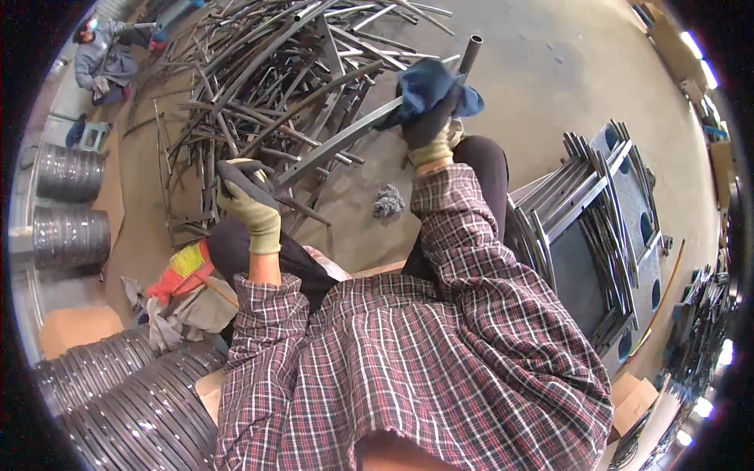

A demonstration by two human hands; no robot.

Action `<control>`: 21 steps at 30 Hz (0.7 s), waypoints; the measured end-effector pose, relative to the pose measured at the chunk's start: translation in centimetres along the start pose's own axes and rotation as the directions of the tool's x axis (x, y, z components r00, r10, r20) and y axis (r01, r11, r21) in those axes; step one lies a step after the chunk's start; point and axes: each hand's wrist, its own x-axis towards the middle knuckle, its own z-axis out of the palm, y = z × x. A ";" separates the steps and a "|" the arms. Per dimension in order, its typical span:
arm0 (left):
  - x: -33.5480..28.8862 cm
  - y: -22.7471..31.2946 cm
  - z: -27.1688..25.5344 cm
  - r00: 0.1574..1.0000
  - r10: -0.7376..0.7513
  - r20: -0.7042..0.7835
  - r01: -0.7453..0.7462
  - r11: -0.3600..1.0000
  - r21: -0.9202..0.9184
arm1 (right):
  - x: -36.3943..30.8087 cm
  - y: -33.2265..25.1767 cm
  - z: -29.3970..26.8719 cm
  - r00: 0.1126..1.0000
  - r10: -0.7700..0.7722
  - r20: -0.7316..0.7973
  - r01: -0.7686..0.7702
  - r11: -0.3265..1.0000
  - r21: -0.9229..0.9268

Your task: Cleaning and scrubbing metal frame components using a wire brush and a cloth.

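A grey metal bar (338,144) slants up to the right in front of me, between my two hands. My left hand (250,196), in a cream glove with dark fingers, is closed at the bar's lower left end. A matching glove covers my right hand (430,132), which grips a blue cloth (428,85) wrapped around the bar's upper part. A round tube end (471,53) sticks up past the cloth. The cloth hides the fingertips of my right hand and where bar and tube meet.
A tangled heap of metal tubes (259,86) lies ahead. Stacked metal frames (585,212) stand at right, and wrapped dark coils (149,400) at left. A grey scrap of wire wool (388,202) is on the floor. A person (106,59) sits far left near a stool (95,136).
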 end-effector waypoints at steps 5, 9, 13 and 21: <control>-0.1 0.8 -0.4 0.975 -0.206 0.078 0.209 0.978 -0.027 | -10.6 6.1 -0.1 0.965 0.258 0.041 -0.187 0.790 -0.584; 0.1 -1.6 -1.7 0.991 -0.060 0.118 0.040 0.985 0.167 | -12.5 7.2 -0.6 0.867 0.492 -0.079 -0.431 0.662 -0.613; 0.2 -2.9 -2.2 0.860 0.468 0.205 -0.500 0.688 0.526 | -7.8 2.7 2.1 0.866 0.500 0.008 -0.489 0.849 -0.202; 0.7 -1.7 0.2 0.981 -0.178 0.080 0.193 0.946 -0.259 | -9.9 13.7 1.0 0.801 0.595 0.064 -0.555 0.778 -0.296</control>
